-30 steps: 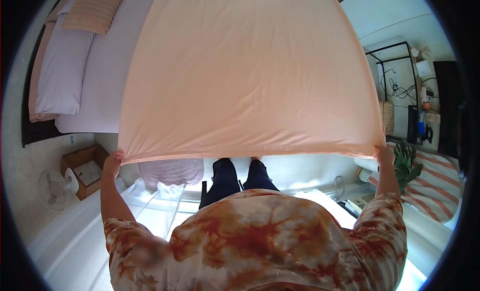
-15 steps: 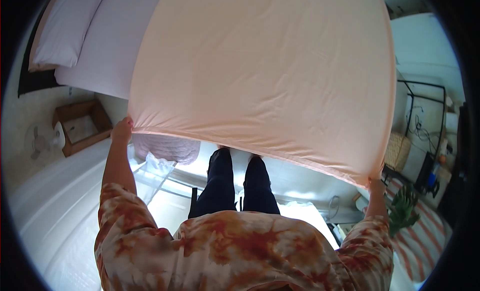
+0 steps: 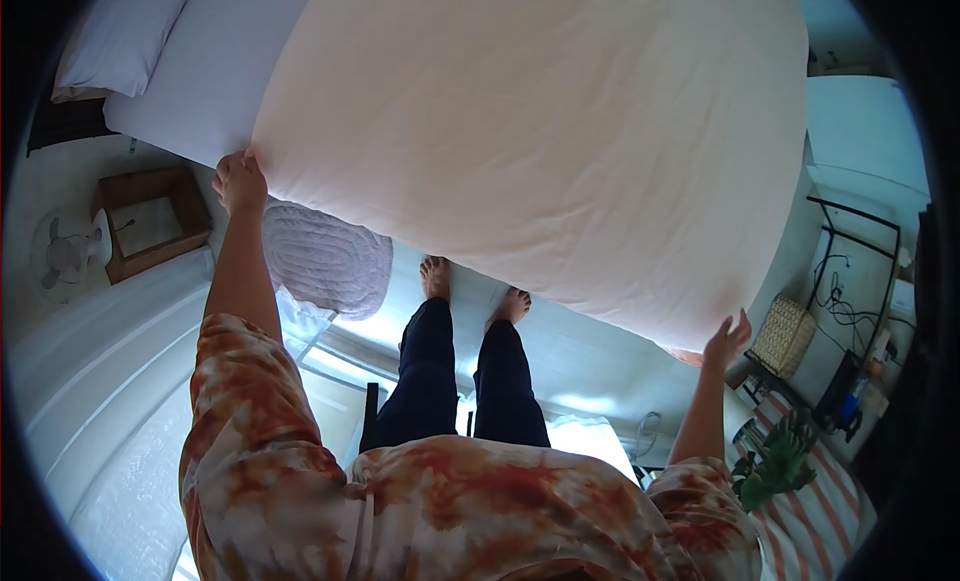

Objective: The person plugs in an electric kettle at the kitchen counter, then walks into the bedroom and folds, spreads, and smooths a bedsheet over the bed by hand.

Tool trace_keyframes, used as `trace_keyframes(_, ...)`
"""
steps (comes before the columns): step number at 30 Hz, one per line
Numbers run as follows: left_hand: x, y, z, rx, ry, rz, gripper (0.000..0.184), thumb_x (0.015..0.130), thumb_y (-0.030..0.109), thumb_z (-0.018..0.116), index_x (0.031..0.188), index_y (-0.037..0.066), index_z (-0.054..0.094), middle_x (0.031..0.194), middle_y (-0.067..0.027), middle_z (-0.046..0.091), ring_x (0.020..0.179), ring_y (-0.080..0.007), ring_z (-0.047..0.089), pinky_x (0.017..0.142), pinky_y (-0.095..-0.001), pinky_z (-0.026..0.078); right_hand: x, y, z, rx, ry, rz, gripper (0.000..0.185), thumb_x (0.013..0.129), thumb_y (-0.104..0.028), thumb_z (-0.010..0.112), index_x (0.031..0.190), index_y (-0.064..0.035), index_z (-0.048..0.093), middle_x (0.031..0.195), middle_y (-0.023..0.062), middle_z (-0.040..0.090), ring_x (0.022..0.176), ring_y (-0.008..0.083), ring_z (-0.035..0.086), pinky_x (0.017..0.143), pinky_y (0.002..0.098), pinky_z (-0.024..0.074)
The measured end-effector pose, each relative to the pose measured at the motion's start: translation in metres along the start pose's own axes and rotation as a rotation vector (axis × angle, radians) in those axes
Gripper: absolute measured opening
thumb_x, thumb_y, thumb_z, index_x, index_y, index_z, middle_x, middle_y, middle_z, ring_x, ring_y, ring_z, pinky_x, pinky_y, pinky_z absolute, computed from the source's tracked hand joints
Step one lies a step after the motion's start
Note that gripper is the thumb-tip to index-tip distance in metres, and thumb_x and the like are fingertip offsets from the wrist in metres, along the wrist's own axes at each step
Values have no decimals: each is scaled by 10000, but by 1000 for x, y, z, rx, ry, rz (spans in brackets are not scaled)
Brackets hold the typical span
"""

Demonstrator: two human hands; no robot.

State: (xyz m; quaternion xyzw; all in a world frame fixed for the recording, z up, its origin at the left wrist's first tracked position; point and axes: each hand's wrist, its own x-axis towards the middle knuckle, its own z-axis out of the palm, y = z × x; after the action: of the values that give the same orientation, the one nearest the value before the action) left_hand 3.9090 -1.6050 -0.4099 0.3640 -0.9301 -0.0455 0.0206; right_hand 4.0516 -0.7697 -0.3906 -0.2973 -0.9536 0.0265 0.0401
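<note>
A broad, pale peach bed sheet [image 3: 520, 151] bulges loosely over the bed in front of me. My left hand [image 3: 242, 184] is at its near left corner, fingers loosely bent and apart, the thumb side against the fabric. Near the right corner, my right hand [image 3: 728, 341] has its fingers spread and holds nothing. Beneath the sheet's left side shows a lavender bed surface [image 3: 215, 91], with a pillow [image 3: 130, 41] at the far left.
My bare feet [image 3: 435, 277] stand on the pale floor beside a grey quilted mat [image 3: 330, 256]. Left are a wooden box [image 3: 155, 221] and a fan [image 3: 68, 251]. Right are a woven basket [image 3: 783, 336], a black metal frame [image 3: 855, 226] with cables, and a green plant [image 3: 780, 461].
The sheet has gone from taut to slack and billowed. My right hand has let go of its corner and opened. My left hand has moved up and its grip has loosened.
</note>
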Motion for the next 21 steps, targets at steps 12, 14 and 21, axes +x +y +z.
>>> trace_keyframes(12,19,-23,-33,-671,52,128,304,936,336,448,934,57,568,780,-116,609,677,-221,581,620,-328,452,-13,-83,51,144,99,-31,522,945,-499,243,1366,-221,377,1439,81,283,1336,256,250,1059,467,183)
trace_keyframes(14,20,-23,-27,-360,117,255,279,929,350,446,976,101,562,827,-153,636,733,-326,616,653,-403,475,-15,-87,53,78,100,8,527,947,-502,228,1370,-222,369,1443,73,279,1335,249,252,1055,472,190)
trace_keyframes(21,8,-9,41,-287,202,99,298,934,389,395,1094,158,492,919,-153,649,789,-376,618,622,-467,483,-15,-86,57,37,90,8,539,942,-521,212,1376,-234,354,1448,46,263,1339,231,247,1050,490,183)
